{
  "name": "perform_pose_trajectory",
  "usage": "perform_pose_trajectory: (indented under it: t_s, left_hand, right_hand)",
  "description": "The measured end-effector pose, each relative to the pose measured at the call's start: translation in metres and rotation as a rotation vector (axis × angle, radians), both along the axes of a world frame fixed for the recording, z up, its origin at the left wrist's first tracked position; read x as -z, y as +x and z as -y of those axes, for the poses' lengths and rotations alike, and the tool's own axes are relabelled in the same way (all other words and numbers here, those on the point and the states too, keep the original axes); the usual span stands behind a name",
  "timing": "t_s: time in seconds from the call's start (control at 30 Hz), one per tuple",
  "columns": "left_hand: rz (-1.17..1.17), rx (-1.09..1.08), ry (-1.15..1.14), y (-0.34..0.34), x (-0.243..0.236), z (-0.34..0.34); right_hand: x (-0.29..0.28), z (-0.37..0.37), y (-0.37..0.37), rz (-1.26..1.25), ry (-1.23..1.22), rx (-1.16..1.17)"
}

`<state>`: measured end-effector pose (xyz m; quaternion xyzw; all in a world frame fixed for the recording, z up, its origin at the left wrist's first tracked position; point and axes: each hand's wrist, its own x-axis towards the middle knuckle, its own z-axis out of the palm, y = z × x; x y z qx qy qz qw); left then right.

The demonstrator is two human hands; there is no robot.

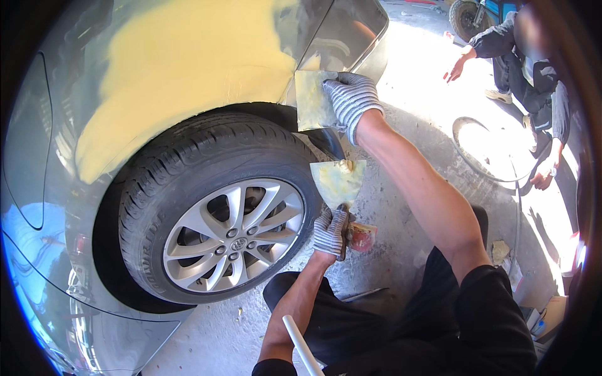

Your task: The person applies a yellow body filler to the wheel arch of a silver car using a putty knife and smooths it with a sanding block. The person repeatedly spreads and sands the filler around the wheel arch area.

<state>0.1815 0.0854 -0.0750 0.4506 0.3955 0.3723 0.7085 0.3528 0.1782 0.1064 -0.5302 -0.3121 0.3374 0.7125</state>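
My right hand (356, 100), in a grey-and-white striped glove, grips a flat square filler spreader (315, 100) smeared with yellow. The spreader lies against the car panel's edge, above the wheel arch. Yellow body filler (188, 69) covers a broad patch of the car's panel (63, 188). Lower down, my gloved left hand (332, 232) is closed round the handle of a putty knife (338, 183). Its wide blade points up and carries a small lump of filler (345, 165) near the top edge. Below the arch sits the wheel, with a black tyre (157, 188) and silver rim (235, 235).
A red object (362, 237) shows beside my left hand; whether it is held is unclear. A pale tube (301, 344) rises at the lower edge. At the right another person (533, 81) is seated near a hose (476, 169). A cardboard box (553, 316) stands lower right.
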Motion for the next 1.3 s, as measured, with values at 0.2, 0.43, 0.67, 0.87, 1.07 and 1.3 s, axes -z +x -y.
perform_pose_trajectory:
  t_s: [0.2, 0.43, 0.67, 0.87, 1.07, 1.3]
  left_hand:
    - [0.017, -0.009, -0.017, 0.003, 0.0, 0.002]
    - [-0.029, 0.019, 0.01, 0.007, 0.001, 0.004]
    - [0.029, 0.052, 0.027, 0.008, 0.021, -0.001]
    - [0.254, 0.107, -0.15, -0.014, 0.083, -0.015]
    - [-0.006, 0.013, -0.029, -0.009, 0.01, -0.003]
    - [-0.069, 0.016, -0.018, 0.004, 0.002, 0.005]
  right_hand:
    - [-0.001, 0.004, -0.014, -0.062, 0.031, 0.026]
    - [0.0, 0.012, -0.036, 0.083, -0.001, 0.108]
    - [0.005, 0.038, -0.064, 0.168, -0.143, -0.166]
    - [0.026, 0.051, -0.102, 0.479, -0.083, -0.199]
    - [0.018, 0.061, -0.037, 0.426, 0.013, 0.07]
    - [0.035, 0.017, -0.001, 0.384, 0.12, 0.037]
